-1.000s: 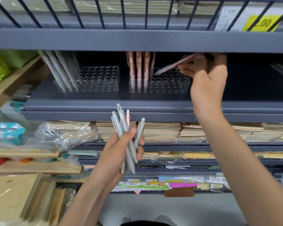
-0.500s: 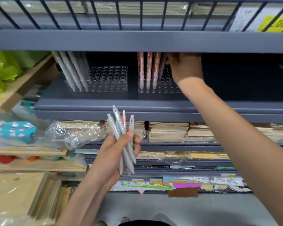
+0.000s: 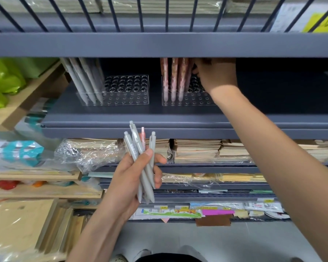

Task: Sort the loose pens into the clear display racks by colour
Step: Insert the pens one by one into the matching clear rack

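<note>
Two clear display racks stand on the grey shelf (image 3: 178,120). Several grey pens (image 3: 83,80) lean in the left end of the left rack (image 3: 125,99). In the right rack (image 3: 189,101) stand pink pens (image 3: 173,76). My right hand (image 3: 216,76) reaches into that rack and pinches the top of the rightmost pink pen (image 3: 188,74); the upper shelf's edge hides its fingertips. Lower down, in front of the shelf, my left hand (image 3: 129,182) grips a bundle of grey pens (image 3: 138,154) with one pink pen (image 3: 143,135) among them.
The upper shelf's edge (image 3: 159,44) hangs low over the racks. Stacks of wrapped notebooks (image 3: 195,150) fill the shelf below. Wooden shelving (image 3: 36,174) with green bags (image 3: 4,80) and plastic-wrapped goods stands at the left.
My right hand carried a pink pen from the rack's right side to its left part and lowered it beside the other pink pens. The left hand's bundle stayed almost still.
</note>
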`<control>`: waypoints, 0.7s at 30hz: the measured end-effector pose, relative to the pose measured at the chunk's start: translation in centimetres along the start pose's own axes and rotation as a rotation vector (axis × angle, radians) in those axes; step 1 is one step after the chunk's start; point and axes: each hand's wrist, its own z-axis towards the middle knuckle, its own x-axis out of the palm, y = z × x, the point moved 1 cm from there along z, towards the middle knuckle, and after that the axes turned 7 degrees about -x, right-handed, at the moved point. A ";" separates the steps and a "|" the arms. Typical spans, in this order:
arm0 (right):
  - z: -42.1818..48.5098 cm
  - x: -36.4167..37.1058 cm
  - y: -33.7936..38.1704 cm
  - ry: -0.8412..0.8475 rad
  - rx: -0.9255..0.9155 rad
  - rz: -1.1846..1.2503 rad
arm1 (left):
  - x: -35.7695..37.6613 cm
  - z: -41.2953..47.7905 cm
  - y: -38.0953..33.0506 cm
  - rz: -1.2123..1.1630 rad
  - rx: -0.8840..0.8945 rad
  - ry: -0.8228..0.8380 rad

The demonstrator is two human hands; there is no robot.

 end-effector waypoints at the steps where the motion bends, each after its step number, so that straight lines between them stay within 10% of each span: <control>1: -0.3 -0.2 -0.3 -0.046 0.016 0.057 | 0.0 0.0 0.0 0.000 0.009 0.008; 5: -3.8 -1.5 -0.6 -0.151 -0.001 0.265 | -0.1 0.1 0.1 0.019 0.034 0.056; 14: -11.3 -1.8 -0.6 0.620 0.067 0.402 | 2.1 0.5 1.4 0.097 -0.011 0.208; 21: -11.4 -3.1 -2.3 0.675 0.112 0.498 | 4.1 0.7 2.0 0.141 -0.056 0.243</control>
